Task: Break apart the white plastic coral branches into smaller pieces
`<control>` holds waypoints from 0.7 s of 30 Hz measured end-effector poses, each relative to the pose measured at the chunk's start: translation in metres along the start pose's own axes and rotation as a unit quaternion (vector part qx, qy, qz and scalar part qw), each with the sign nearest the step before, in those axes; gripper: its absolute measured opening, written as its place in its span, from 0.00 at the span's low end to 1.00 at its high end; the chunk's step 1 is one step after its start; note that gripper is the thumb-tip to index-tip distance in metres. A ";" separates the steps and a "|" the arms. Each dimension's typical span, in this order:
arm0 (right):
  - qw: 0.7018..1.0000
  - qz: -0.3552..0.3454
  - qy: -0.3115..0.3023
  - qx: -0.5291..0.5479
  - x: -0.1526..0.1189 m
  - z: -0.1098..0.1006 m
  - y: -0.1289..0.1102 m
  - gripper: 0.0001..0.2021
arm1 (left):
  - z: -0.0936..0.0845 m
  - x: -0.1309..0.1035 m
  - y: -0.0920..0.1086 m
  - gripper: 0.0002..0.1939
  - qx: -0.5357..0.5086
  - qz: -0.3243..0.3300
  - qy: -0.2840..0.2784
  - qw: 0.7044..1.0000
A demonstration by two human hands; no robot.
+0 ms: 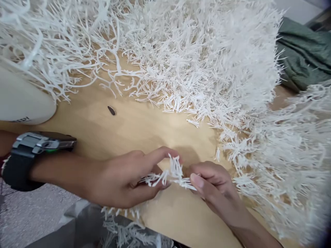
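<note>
A small white bristly plastic sprig [176, 172] hangs between my two hands over the table's front part. My left hand [129, 179], with a watch on its wrist, has its fingers curved around the sprig's left part. My right hand [214, 186] pinches the sprig's right end between thumb and forefinger. A large heap of similar white spiky pieces [196, 58] covers the back and right of the table. At the back left lie longer white branching stems [64, 41].
The wooden table [95, 134] bears a small dark seed-like piece [111, 110]. A white container [23, 96] stands at the left. Below the front edge, a grey bag [80, 227] lies near more white sprigs [124, 230]. Green cloth [305, 51] is at the back right.
</note>
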State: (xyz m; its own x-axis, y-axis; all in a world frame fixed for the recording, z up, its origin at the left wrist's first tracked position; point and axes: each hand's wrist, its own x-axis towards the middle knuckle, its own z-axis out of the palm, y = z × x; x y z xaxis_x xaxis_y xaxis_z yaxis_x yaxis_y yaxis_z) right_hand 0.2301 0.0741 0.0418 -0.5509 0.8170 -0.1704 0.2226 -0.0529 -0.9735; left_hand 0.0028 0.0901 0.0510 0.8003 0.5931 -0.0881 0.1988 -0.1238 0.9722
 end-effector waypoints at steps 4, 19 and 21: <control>0.999 0.001 -0.021 0.029 -0.001 -0.001 0.002 0.23 | 0.003 0.000 0.001 0.18 -0.089 -0.057 0.015 0.994; 0.991 0.056 -0.051 0.113 -0.006 0.001 0.006 0.25 | -0.005 0.012 0.012 0.09 -0.404 -0.137 -0.036 0.904; 0.991 0.034 -0.075 0.105 -0.005 -0.001 0.006 0.24 | -0.005 0.010 0.012 0.09 -0.412 -0.144 -0.046 0.899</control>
State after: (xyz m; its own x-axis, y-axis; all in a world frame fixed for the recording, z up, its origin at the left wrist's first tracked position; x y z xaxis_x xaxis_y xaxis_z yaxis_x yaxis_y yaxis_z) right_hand 0.2352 0.0700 0.0370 -0.6568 0.7138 -0.2431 0.1004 -0.2367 -0.9664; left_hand 0.0103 0.0985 0.0628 0.8335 0.4328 -0.3435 -0.0497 0.6779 0.7335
